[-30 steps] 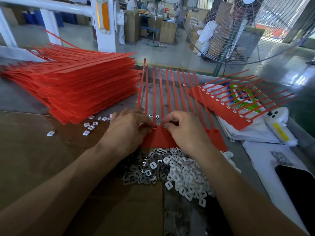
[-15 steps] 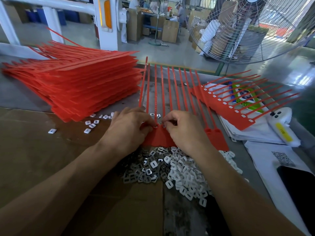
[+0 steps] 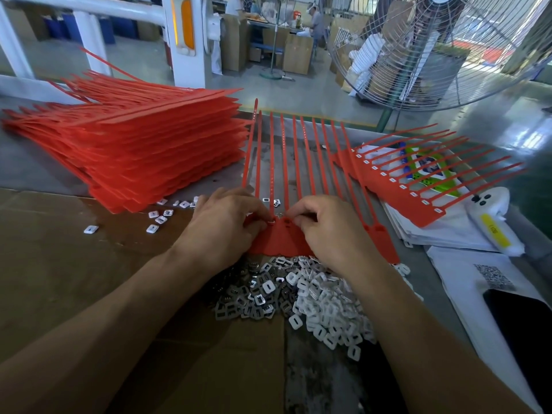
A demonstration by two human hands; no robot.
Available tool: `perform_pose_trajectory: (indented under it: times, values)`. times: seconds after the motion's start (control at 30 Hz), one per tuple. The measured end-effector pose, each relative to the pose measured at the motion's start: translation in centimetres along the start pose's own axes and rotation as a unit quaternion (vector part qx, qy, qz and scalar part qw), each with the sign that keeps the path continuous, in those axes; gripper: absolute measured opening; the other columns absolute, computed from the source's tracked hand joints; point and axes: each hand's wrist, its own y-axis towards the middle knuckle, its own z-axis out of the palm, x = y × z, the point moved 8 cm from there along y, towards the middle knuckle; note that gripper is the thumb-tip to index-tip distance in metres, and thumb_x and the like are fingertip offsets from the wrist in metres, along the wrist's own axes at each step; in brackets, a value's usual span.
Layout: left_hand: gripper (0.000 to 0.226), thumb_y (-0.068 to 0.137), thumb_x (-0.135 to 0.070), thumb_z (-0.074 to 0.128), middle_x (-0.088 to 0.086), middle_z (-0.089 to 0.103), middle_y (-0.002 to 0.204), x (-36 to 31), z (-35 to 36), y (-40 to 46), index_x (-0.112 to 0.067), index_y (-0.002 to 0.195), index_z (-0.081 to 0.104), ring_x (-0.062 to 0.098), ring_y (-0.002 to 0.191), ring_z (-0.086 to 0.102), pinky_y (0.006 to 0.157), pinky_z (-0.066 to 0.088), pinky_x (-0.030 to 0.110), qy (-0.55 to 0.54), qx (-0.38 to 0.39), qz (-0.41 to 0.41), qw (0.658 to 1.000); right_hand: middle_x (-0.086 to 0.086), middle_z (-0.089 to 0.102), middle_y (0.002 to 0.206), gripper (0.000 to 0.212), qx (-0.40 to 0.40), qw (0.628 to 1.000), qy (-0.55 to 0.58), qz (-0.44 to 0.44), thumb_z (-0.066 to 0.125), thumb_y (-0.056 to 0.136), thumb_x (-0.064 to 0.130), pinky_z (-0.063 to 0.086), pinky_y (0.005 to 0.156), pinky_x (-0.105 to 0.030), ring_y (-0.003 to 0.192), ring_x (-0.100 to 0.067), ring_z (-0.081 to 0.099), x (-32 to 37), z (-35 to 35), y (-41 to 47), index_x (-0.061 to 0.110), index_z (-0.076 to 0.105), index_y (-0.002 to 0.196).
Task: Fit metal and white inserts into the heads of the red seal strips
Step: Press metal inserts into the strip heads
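A red comb of seal strips (image 3: 280, 237) lies flat in front of me, tails pointing away. My left hand (image 3: 222, 225) rests on its left part, fingertips pinching a small insert (image 3: 271, 222) at one of the strip heads. My right hand (image 3: 331, 231) lies curled on the right part, fingertips pinched at the neighbouring head; what they hold is hidden. Below the hands lie a heap of metal inserts (image 3: 248, 300) and a heap of white inserts (image 3: 325, 306).
A tall stack of red strip combs (image 3: 134, 150) sits at the left, loose white inserts (image 3: 158, 218) in front of it. Another comb (image 3: 412, 189) with white inserts fitted lies on papers at the right, beside a white scanner (image 3: 493, 222). A large fan (image 3: 433, 49) stands behind the table.
Both hands stay at the same strip heads; only small fingertip movements show. The view has shifted slightly.
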Motion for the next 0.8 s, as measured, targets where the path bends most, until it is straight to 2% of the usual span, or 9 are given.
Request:
perform_pose_trajectory:
  times: [0.07,0.13,0.23,0.33,0.43,0.57,0.7,0.8]
  values:
    - [0.014,0.093,-0.032,0.069,-0.019,0.060,0.119,0.0,0.0,0.0,-0.041,0.104,0.072,0.012,0.121,0.046,0.104,0.030,0.040,0.001,0.003,-0.004,1.000,0.008,0.065,0.115,0.022,0.012,0.999,-0.037,-0.018,0.061,0.102,0.012,0.042,0.082,-0.009,0.105,-0.008,0.061,0.3,-0.1,-0.1,0.023,0.078,0.109]
    - [0.015,0.093,-0.032,0.069,-0.019,0.060,0.119,0.0,0.0,0.0,-0.041,0.104,0.072,0.011,0.121,0.046,0.106,0.030,0.041,0.000,0.003,-0.007,1.000,0.009,0.058,0.108,0.022,0.016,0.996,-0.075,-0.038,0.060,0.102,0.011,0.034,0.074,-0.002,0.099,-0.007,0.057,0.8,0.0,-0.2,0.022,0.078,0.111]
    - [0.015,0.093,-0.031,0.069,-0.020,0.061,0.117,0.0,-0.1,0.0,-0.041,0.104,0.073,0.012,0.120,0.047,0.103,0.029,0.038,0.000,0.003,-0.008,1.000,0.007,0.059,0.107,0.024,0.017,0.994,-0.096,-0.050,0.060,0.102,0.012,0.034,0.069,-0.002,0.094,-0.005,0.055,1.1,0.0,-0.2,0.021,0.079,0.112]
    - [0.015,0.093,-0.031,0.069,-0.020,0.060,0.115,-0.1,-0.1,0.0,-0.041,0.103,0.073,0.011,0.118,0.047,0.101,0.027,0.037,-0.007,0.004,-0.008,1.000,0.002,0.063,0.113,0.025,0.018,0.993,-0.106,-0.055,0.059,0.102,0.013,0.041,0.080,-0.016,0.101,-0.012,0.061,1.3,-0.1,-0.1,0.022,0.079,0.113]
    - [0.015,0.093,-0.031,0.069,-0.020,0.060,0.115,-0.1,-0.1,0.0,-0.041,0.103,0.073,0.012,0.119,0.047,0.106,0.030,0.041,-0.009,0.006,-0.010,1.000,0.001,0.061,0.112,0.025,0.044,0.986,-0.138,-0.080,0.059,0.102,0.017,0.049,0.088,-0.030,0.102,-0.017,0.062,1.5,0.2,-0.6,0.023,0.078,0.118]
    - [0.015,0.094,-0.032,0.068,-0.019,0.059,0.122,0.0,-0.1,0.0,-0.042,0.105,0.072,0.012,0.124,0.046,0.108,0.029,0.042,-0.005,0.013,-0.015,1.000,0.003,0.058,0.117,0.029,0.076,0.979,-0.166,-0.096,0.059,0.103,0.023,0.050,0.094,-0.038,0.108,-0.014,0.056,1.5,0.3,-1.4,0.027,0.071,0.129]
    - [0.015,0.093,-0.033,0.069,-0.020,0.059,0.120,-0.1,0.0,0.0,-0.041,0.105,0.073,0.012,0.124,0.047,0.109,0.029,0.043,-0.010,0.013,-0.016,1.000,0.009,0.063,0.112,0.021,0.072,0.983,-0.130,-0.110,0.065,0.100,0.021,0.051,0.095,-0.035,0.105,-0.008,0.060,1.7,-0.4,-1.9,0.027,0.077,0.116]
    - [0.016,0.093,-0.033,0.069,-0.014,0.060,0.130,0.1,0.0,0.0,-0.042,0.106,0.073,0.014,0.129,0.045,0.111,0.029,0.048,-0.011,0.018,-0.023,1.000,0.019,0.067,0.101,0.014,0.113,0.986,-0.067,-0.105,0.073,0.095,0.024,0.049,0.088,-0.022,0.095,0.003,0.063,1.7,-0.6,-2.3,0.031,0.079,0.106]
